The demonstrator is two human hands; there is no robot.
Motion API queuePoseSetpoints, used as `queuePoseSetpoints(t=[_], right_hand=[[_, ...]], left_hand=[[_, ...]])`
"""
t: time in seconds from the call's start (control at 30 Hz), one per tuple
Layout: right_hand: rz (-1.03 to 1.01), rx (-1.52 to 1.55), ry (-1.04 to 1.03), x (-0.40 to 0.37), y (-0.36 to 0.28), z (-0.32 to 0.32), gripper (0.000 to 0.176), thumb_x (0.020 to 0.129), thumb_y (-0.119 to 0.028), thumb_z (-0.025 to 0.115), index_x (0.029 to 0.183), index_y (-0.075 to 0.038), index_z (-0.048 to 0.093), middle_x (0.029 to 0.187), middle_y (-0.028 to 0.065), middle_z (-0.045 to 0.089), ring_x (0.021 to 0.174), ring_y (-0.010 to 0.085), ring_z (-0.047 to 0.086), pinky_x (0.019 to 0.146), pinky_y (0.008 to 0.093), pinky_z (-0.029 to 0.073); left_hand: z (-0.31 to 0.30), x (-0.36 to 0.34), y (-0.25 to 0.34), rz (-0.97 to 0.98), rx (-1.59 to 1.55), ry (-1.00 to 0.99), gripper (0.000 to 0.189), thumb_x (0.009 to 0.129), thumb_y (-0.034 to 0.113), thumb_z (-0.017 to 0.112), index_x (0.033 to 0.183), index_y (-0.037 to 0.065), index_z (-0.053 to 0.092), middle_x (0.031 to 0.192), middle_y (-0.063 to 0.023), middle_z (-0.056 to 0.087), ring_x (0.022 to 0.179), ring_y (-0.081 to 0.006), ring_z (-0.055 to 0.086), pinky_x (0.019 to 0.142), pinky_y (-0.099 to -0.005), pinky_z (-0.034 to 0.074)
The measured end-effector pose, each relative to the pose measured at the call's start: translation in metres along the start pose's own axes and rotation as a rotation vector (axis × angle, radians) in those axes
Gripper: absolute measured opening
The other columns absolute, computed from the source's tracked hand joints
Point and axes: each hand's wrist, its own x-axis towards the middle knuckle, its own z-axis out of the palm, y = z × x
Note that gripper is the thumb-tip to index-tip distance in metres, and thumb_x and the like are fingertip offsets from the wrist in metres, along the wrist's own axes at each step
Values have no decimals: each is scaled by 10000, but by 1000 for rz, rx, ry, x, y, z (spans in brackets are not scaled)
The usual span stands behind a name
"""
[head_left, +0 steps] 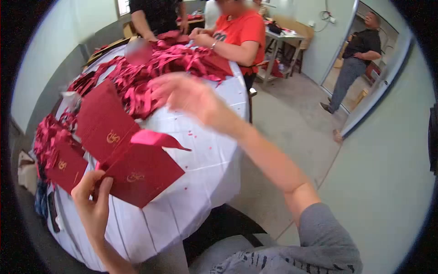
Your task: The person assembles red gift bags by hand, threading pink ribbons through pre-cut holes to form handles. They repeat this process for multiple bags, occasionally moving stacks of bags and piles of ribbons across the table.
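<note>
My left hand [91, 201] grips the lower corner of a dark red envelope [141, 171] with a gold emblem and an open flap, held over the edge of the white-clothed table [205, 169]. Two more red envelopes [102, 121] lie fanned beside it, one [66, 166] just left of my hand. My right hand [185, 96] is stretched out, blurred, fingers apart and holding nothing, over the edge of a heap of red paper strips and envelopes [155, 68].
Across the table a person in an orange shirt [239, 34] and another in black [157, 16] handle red envelopes. A third person [353, 59] stands in a doorway at the right. Bare concrete floor [292, 118] lies right of the table.
</note>
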Motion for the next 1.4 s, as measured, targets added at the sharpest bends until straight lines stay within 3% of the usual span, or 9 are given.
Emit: queuePoseSetpoints(t=[0.13,0.23,0.47,0.6,0.97,1.07,1.13,1.3,1.4], right_hand=[[156,-349,320,12,25,-40,137,874,-64,551,961,16,618,831,46,642,766,102,601,668,229,489],[232,-595,295,18,65,-56,134,781,-75,587,857,6,662,707,71,651,649,100,596,611,255,484],[176,-1144,162,41,151,-69,223,779,-176,615,944,-36,667,961,227,608,911,372,588,822,438,464],[265,-1211,207,31,173,-68,223,790,-195,640,943,-34,623,977,211,565,952,378,558,816,457,456],[112,-1153,274,30,137,-59,184,652,-174,723,740,-47,623,800,135,604,855,295,570,763,397,443],[21,-874,206,18,86,-32,162,720,-138,704,768,-27,595,735,95,649,670,218,623,636,334,489],[237,-529,127,-5,61,-22,131,792,-82,662,856,-8,576,751,42,617,707,93,610,617,243,474],[423,-601,13,-65,28,-27,152,826,-125,637,856,-1,555,634,32,615,594,84,589,548,233,455],[544,-531,175,-83,12,-29,204,847,-146,623,977,-14,536,660,40,617,579,80,579,484,221,439]], left_hand=[[1,1,-13,-10,-36,45,58,819,9,604,833,-18,555,646,40,441,574,-27,355,482,-205,255],[5,1,-12,-8,-88,46,43,843,6,581,834,-14,544,660,52,437,582,-20,350,482,-198,251],[7,3,-31,-3,-86,161,54,857,10,574,825,-9,535,645,52,425,565,-10,320,468,-194,225],[10,4,-32,-25,-53,151,65,855,22,580,818,-6,535,630,43,442,544,-13,329,457,-197,243],[17,5,-27,32,6,230,63,837,21,586,808,-20,547,624,-4,483,532,-39,370,458,-208,285],[17,6,-32,25,0,225,65,835,20,586,809,-23,545,631,-12,493,538,-44,383,464,-210,297],[18,5,-35,21,-1,220,66,834,19,586,809,-25,544,635,-18,497,542,-49,393,469,-213,307],[22,6,-43,35,-11,237,70,836,28,586,817,-27,547,638,-38,506,562,-67,417,493,-223,337],[22,6,-43,-6,-39,219,73,838,33,588,817,-25,548,641,-29,505,566,-60,409,493,-220,336]])
